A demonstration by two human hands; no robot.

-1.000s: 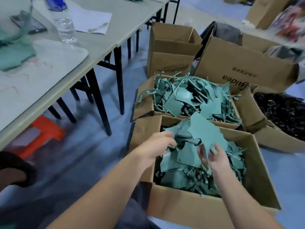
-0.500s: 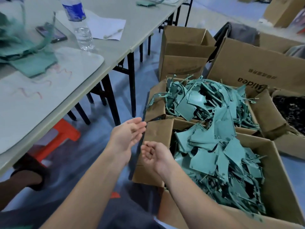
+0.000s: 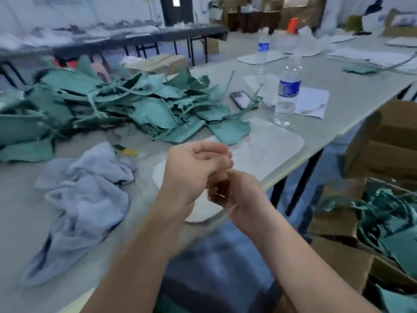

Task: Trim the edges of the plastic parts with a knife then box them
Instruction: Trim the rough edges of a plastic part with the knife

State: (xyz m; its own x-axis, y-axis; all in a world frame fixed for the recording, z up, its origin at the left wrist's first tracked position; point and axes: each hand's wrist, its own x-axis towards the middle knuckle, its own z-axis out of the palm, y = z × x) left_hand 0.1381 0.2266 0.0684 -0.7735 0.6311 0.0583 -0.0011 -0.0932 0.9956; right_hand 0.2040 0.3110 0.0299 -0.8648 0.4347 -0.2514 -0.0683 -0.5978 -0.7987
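The left hand (image 3: 194,170) and the right hand (image 3: 241,199) meet in the air above the near end of the white mat (image 3: 266,145), which lies on the desk (image 3: 338,123) at its edge. The left hand's fingers (image 3: 209,154) are clenched, curled over the top of the right hand's fingers, which run up under the left palm and are mostly hidden there. How far the right hand's fingers are bent cannot be told. A small bright glint shows in the dark gap between the two hands, but motion blur leaves it unreadable.

The plastic parts (image 3: 135,102), green and ragged-edged, lie heaped on the desk beyond and to the left of the mat, and one part overlaps the mat's far edge. More green pieces (image 3: 388,213) fill an open cardboard box (image 3: 338,263) on the floor to the right of the mat, partly cut off by the frame edge.

Just left of the mat lies a crumpled pale blue cloth (image 3: 85,195). Between the cloth and the pile, left of the mat, sits a small yellow and dark object (image 3: 127,150), too blurred to identify. Past the mat's far end stand a water bottle (image 3: 287,96), a phone (image 3: 242,99) and a sheet of paper (image 3: 312,102).
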